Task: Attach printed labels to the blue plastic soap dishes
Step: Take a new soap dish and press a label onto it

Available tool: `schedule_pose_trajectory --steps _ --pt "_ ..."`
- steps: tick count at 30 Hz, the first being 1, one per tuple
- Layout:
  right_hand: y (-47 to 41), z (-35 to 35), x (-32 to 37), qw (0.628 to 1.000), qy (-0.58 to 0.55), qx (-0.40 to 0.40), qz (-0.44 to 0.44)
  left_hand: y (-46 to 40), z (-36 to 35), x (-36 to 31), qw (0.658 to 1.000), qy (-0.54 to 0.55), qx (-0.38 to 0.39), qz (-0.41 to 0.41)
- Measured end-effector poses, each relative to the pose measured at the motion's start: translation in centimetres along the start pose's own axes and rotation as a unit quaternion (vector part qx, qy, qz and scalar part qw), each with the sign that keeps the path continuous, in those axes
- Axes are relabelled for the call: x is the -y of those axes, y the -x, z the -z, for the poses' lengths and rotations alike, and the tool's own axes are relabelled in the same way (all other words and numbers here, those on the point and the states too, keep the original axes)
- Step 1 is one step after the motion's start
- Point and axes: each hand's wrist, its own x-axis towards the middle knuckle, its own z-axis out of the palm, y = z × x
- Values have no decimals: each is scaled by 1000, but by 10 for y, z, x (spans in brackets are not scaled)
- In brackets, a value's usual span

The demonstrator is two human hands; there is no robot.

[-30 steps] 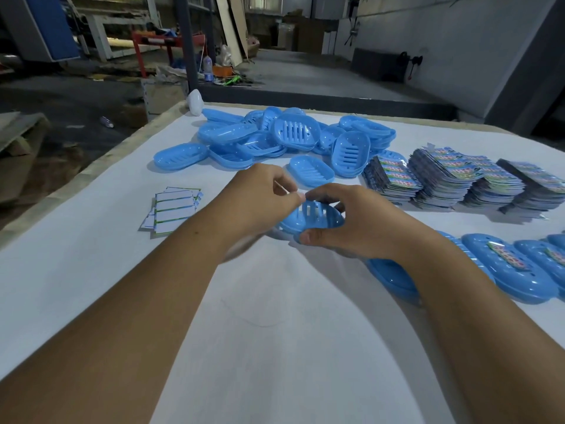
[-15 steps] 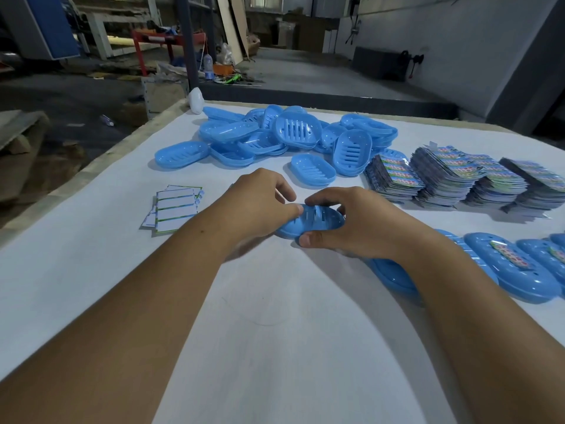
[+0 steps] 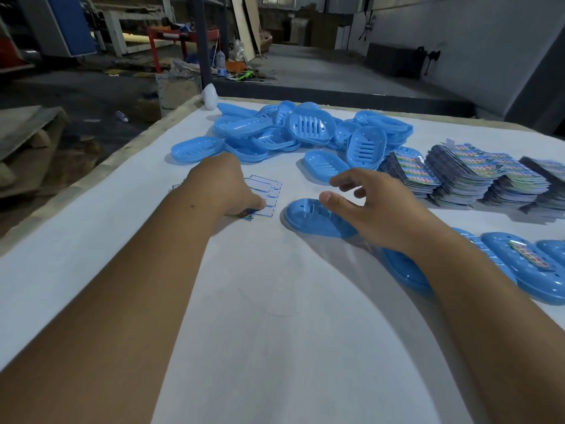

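Observation:
A blue soap dish (image 3: 308, 217) lies on the white table (image 3: 275, 332) in front of me. My right hand (image 3: 376, 209) hovers just above its right end with spread fingers and holds nothing. My left hand (image 3: 220, 185) is down on a small fan of white sticker sheets (image 3: 269, 191) to the left of the dish. Its thumb presses their near edge and its fingers are hidden under the hand. A colourful label edge shows beneath the thumb.
A heap of unlabelled blue dishes (image 3: 308, 127) fills the far middle of the table. Stacks of printed colourful labels (image 3: 464, 175) stand at the right. Labelled dishes (image 3: 519, 261) lie in a row by my right forearm. The table's left edge drops to the workshop floor.
Both hands have let go of the soap dish, which now lies on the table. My left hand moved left onto the sticker sheets. My right hand lifted and opened above the dish.

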Motion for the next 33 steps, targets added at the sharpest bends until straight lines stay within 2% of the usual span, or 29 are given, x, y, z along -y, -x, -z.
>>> schedule_pose_trajectory --steps 4,7,13,16,21,26,28,30,33 --pt "1 0 1 1000 -4 -6 -4 -1 1 0 999 44 -1 0" --pt "2 1 2 1000 -10 -7 -5 -7 -2 1 997 71 -30 -8" --pt "1 3 4 999 -27 -42 -2 -18 -4 -2 975 208 -81 -5" --pt "2 3 4 999 -27 -40 -2 -16 -7 -3 977 187 -102 -2" --pt "2 3 5 999 -20 -34 -3 -11 -11 0 986 84 -140 -14" --pt "2 3 4 999 -22 -40 -7 -8 -9 -1 978 64 -196 -15" --pt "1 2 4 999 -25 -42 -8 -7 -4 -4 972 111 -204 -22" --pt "1 2 5 998 -45 -51 -9 -6 2 -8 956 236 -172 -20" --pt "0 4 9 990 -120 -73 -16 0 6 -18 878 467 -105 -30"
